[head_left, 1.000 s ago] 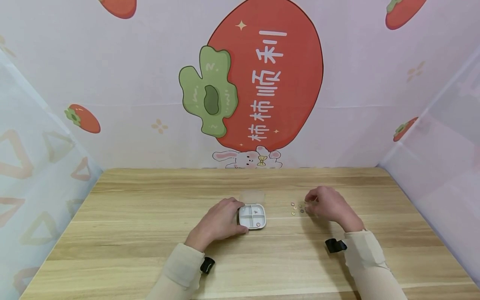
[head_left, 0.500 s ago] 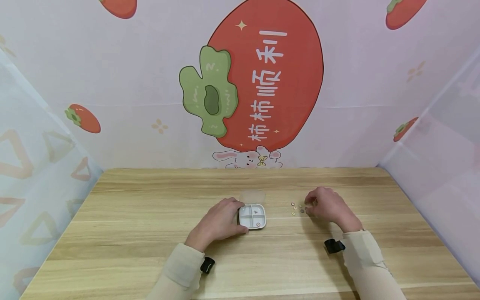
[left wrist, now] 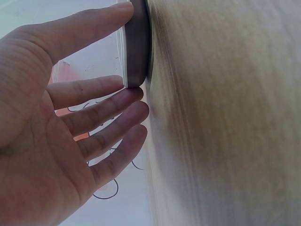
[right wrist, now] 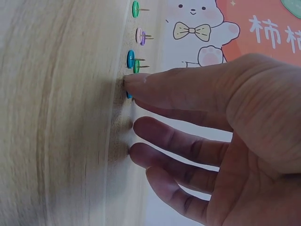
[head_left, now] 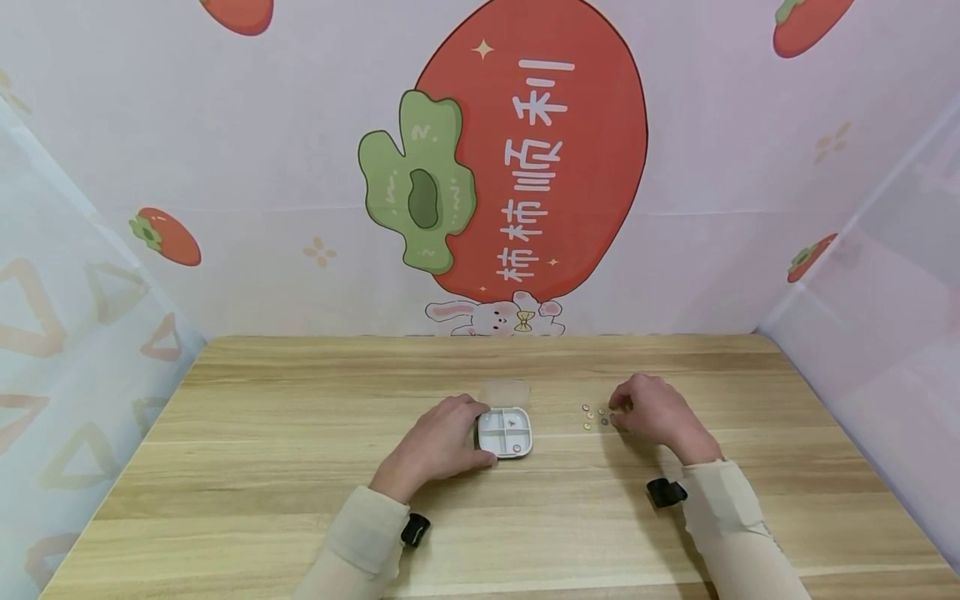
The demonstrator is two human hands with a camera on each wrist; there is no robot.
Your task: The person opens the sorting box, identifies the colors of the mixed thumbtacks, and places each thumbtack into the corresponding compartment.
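My left hand [head_left: 441, 440] holds a small white four-compartment case [head_left: 491, 443] by its left side, thumb at the near edge and fingers at the far edge. In the left wrist view the case's dark base [left wrist: 136, 47] is between thumb and fingertips. Its translucent lid [head_left: 505, 393] stands open at the back. One thumbtack [head_left: 517, 448] lies in the near right compartment, another in the far right. My right hand [head_left: 651, 410] has thumb and index finger down at the tabletop, pinching a blue thumbtack [right wrist: 129, 94], mostly hidden by the thumb.
Several loose thumbtacks lie point up just left of the right fingertips, among them a green one [right wrist: 136, 9], a pink one [right wrist: 138, 36] and a blue one [right wrist: 130, 59]. The wooden table [head_left: 300, 517] meets a printed cloth backdrop [head_left: 262, 292] at its back edge.
The right wrist and forearm have shifted slightly left, while the fingertips stay at the same spot by the tacks. The left hand and the case have not moved.
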